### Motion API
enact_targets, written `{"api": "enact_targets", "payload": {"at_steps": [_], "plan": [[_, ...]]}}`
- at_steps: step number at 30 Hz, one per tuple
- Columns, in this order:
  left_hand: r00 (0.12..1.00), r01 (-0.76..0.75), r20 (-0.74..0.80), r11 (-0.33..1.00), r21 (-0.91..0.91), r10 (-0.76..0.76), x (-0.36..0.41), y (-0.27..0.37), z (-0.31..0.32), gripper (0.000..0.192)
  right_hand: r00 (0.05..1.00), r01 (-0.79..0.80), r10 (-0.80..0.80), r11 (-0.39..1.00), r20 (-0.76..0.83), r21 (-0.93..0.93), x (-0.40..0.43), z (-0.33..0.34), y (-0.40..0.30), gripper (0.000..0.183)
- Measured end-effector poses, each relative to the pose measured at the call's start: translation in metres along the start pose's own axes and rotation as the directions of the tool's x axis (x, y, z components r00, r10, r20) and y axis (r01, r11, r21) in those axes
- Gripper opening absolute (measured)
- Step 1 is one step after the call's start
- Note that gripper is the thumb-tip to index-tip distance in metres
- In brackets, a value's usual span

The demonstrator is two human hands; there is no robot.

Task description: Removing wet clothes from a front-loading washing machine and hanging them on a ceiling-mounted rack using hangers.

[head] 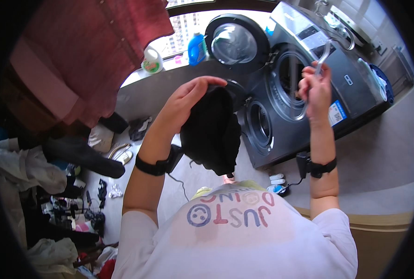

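A dark, bunched cloth garment (pixel 212 134) hangs from my left hand (pixel 189 99), whose fingers lie over its top edge. My right hand (pixel 316 90) is raised in front of the washing machine and grips a pale clothes hanger (pixel 323 57), its frame blurred and running down past the wrist. No garment is on the hanger. Behind the hands, the large round door (pixel 234 43) of the washing machine (pixel 353 94) stands open, and so does a smaller door below it, partly hidden by the garment.
Red and dark clothes (pixel 91 45) hang at the upper left. A blue detergent bottle (pixel 195 49) and a white bottle (pixel 152 61) stand on the window sill. Shoes, a bag and clothes lie on the floor at left. Slippers (pixel 277 179) lie below the machine.
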State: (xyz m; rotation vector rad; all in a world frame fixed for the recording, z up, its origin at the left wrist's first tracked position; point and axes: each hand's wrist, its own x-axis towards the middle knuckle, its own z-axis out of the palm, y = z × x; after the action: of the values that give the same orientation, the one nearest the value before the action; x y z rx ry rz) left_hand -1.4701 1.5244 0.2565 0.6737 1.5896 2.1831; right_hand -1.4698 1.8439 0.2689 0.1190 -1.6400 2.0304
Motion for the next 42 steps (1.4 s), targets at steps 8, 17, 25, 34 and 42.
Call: {"api": "enact_targets", "payload": {"at_steps": [8, 17, 25, 34, 42], "plan": [[0.999, -0.043, 0.028, 0.995, 0.093, 0.04, -0.012, -0.003, -0.007, 0.059, 0.903, -0.134, 0.22, 0.96, 0.369, -0.244, -0.127, 0.096, 0.117, 0.07], [0.85, 0.224, -0.396, 0.441, 0.869, 0.347, -0.078, 0.003, -0.031, 0.042, 0.749, 0.295, 0.132, 0.812, 0.65, -0.504, -0.07, 0.111, 0.129, 0.049], [0.443, 0.728, -0.399, -0.062, 0.683, 0.803, -0.152, -0.054, -0.06, 0.044, 0.584, 0.268, -0.1, 0.96, 0.806, -0.075, -0.007, 0.156, 0.062, 0.052], [0.124, 0.122, -0.988, 0.987, 0.106, 0.091, -0.195, -0.115, -0.035, 0.018, 0.563, 0.213, -0.08, 0.976, 0.822, -0.052, 0.041, 0.166, 0.081, 0.057], [0.603, -0.305, -0.774, 0.839, -0.45, -0.196, -0.164, 0.002, 0.027, 0.033, 0.552, -0.174, 0.26, 0.965, 0.792, -0.196, 0.034, 0.132, 0.172, 0.072]]}}
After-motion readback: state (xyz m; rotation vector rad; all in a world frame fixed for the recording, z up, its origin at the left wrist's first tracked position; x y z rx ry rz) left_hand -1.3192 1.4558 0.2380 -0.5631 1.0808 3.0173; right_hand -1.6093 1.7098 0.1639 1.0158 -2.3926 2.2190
